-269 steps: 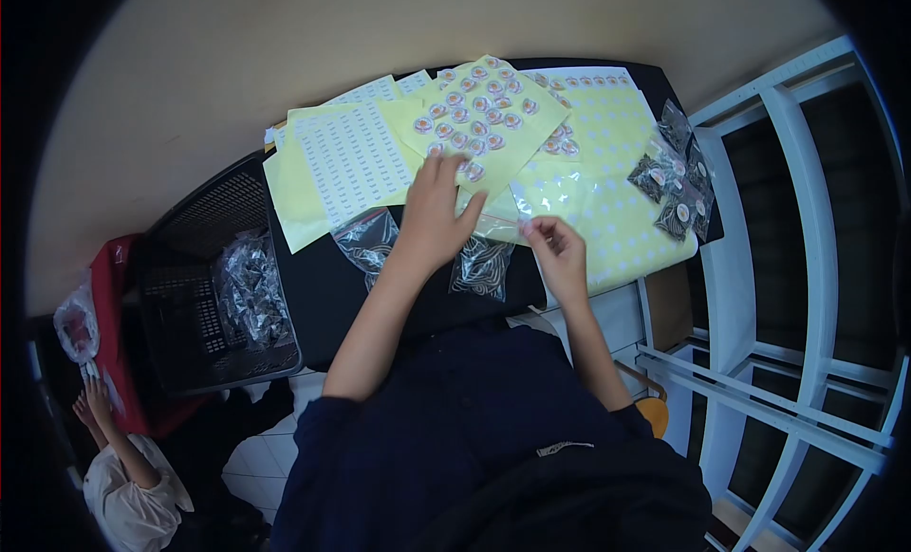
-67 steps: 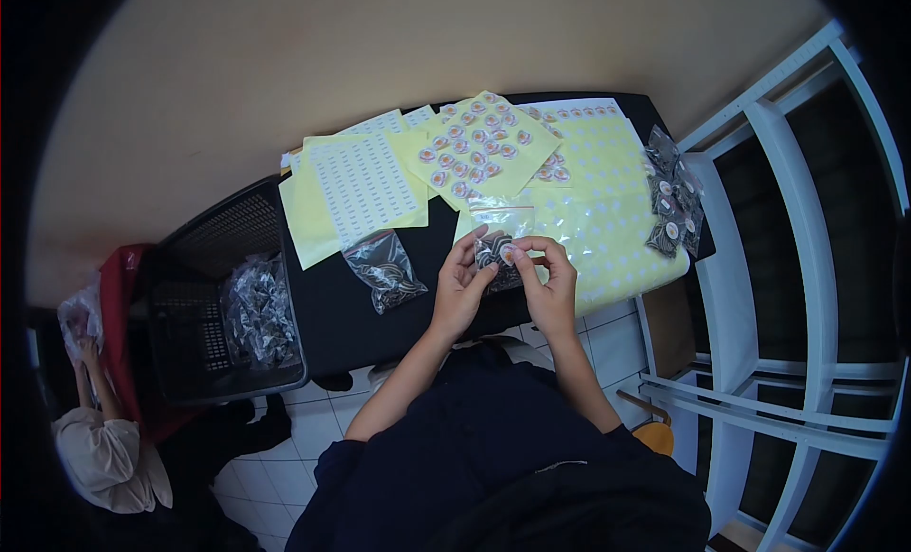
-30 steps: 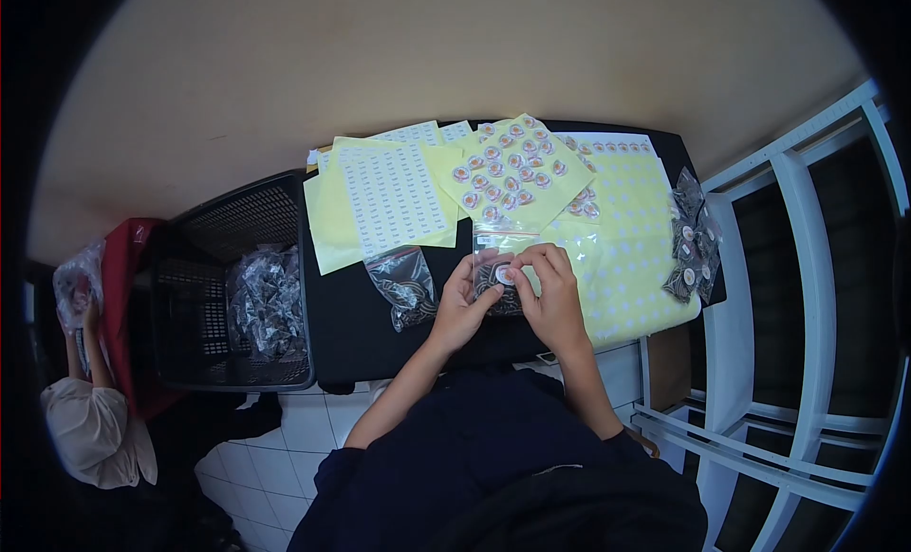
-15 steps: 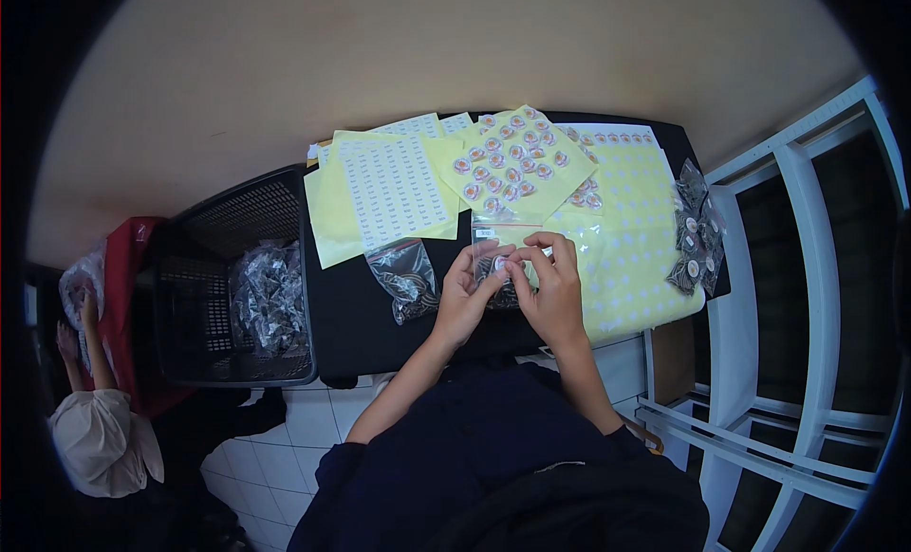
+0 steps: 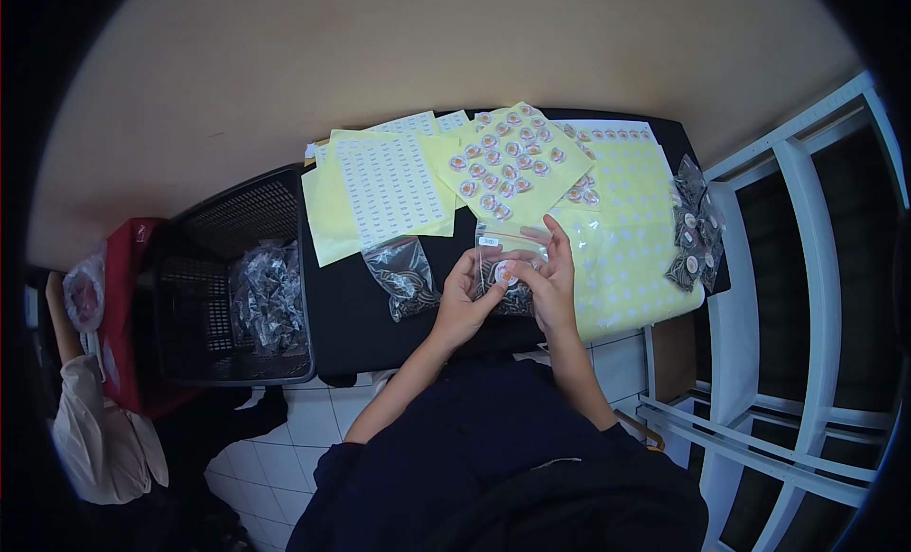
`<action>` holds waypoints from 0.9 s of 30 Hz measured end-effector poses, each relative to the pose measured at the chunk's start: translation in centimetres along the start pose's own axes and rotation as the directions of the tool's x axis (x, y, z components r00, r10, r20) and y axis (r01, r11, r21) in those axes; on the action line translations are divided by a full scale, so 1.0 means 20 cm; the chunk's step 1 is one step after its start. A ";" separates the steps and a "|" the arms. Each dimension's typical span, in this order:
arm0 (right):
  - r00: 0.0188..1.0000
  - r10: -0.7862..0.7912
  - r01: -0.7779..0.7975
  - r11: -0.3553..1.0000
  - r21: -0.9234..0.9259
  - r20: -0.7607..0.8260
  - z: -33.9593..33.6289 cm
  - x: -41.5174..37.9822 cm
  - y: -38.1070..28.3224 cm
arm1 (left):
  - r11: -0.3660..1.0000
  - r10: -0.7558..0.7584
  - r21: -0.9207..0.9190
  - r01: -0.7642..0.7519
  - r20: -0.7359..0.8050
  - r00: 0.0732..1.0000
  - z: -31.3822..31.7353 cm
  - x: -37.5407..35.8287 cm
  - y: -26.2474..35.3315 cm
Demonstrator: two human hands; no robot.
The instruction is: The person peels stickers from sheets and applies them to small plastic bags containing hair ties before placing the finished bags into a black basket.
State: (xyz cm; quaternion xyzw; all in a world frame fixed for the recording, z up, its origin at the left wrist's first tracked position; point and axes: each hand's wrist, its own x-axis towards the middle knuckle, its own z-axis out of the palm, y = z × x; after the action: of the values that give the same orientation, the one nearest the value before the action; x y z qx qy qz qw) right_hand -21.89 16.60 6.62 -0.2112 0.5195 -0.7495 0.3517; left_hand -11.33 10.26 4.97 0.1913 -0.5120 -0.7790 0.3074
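A small clear zip bag [image 5: 495, 253] with dark contents is held upright over the black table [image 5: 351, 310]. My left hand [image 5: 462, 294] grips its left side. My right hand [image 5: 546, 282] holds its right side, the thumb pressing a round sticker [image 5: 500, 273] on the bag's front and the fingers stretched up behind it. Just beyond lies a yellow sheet of round stickers [image 5: 508, 163].
Another filled bag [image 5: 402, 275] lies left of my hands. A yellow sheet of small white labels [image 5: 389, 184] lies behind it. A pile of stickered bags [image 5: 693, 239] sits at the table's right edge. A black basket [image 5: 237, 286] holds several bags. A person [image 5: 85, 400] is at far left. White shelving [image 5: 807, 267] stands right.
My right fingers have straightened up behind the bag and the thumb has slid down onto the sticker. The person at far left has raised an arm.
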 end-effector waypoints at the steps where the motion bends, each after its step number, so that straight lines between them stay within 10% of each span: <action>1: 1.000 0.012 -0.011 1.000 0.025 -0.008 0.00 0.00 0.00 | 1.000 -0.001 -0.006 0.001 0.018 1.000 -0.01 0.00 0.00; 27: 0.995 -0.035 0.053 0.982 -0.184 0.098 0.00 -0.05 -0.03 | 0.981 -0.116 -0.179 0.077 -0.220 0.968 0.05 0.08 -0.01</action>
State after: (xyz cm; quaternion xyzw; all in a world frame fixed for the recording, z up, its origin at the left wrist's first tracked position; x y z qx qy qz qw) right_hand -21.45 17.46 7.12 -0.2899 0.5653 -0.6945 0.3378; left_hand -13.26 9.96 5.22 0.2780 -0.3949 -0.8063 0.3415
